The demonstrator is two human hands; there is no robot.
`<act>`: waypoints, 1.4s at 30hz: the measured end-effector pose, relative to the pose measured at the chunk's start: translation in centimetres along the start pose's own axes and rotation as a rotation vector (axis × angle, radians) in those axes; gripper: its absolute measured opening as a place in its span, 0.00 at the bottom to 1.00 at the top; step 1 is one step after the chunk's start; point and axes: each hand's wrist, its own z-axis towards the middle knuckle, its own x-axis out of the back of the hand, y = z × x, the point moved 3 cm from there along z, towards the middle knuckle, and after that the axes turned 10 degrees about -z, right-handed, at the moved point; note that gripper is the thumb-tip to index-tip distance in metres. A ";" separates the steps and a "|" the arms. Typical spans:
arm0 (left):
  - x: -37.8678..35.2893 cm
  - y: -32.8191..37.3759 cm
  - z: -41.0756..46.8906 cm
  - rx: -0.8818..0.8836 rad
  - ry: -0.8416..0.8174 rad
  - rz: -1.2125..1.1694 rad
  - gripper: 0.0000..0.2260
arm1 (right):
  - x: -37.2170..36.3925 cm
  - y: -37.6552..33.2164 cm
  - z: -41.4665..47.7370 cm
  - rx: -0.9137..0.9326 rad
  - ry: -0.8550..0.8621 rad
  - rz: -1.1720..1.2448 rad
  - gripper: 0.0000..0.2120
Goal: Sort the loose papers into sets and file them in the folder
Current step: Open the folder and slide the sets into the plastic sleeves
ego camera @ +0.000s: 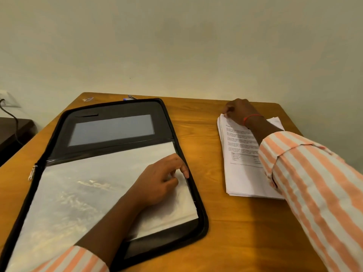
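Observation:
A black zip folder lies open on the left half of the wooden table, with clear plastic sleeves filling its near half. My left hand rests on the sleeves at their right edge, fingers curled and pinching the sleeve's edge by the folder's rim. A stack of printed loose papers lies on the right of the table. My right hand reaches over the stack's far end and pinches the far left corner of the top sheets.
The wooden table butts against a pale wall. A small blue item lies behind the folder at the far edge. A dark side unit with a cable stands at the left.

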 end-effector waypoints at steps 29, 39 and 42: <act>0.1 -0.4 0.3 0.026 0.005 -0.077 0.16 | 0.9 1.1 -1.3 0.096 0.114 0.151 0.06; 0.1 -0.4 0.2 0.046 -0.003 -0.052 0.13 | 2.3 1.7 -2.4 0.068 0.091 0.334 0.05; 0.0 -0.5 0.3 0.070 -0.008 -0.010 0.11 | 1.5 1.6 -2.0 0.143 -0.101 0.085 0.06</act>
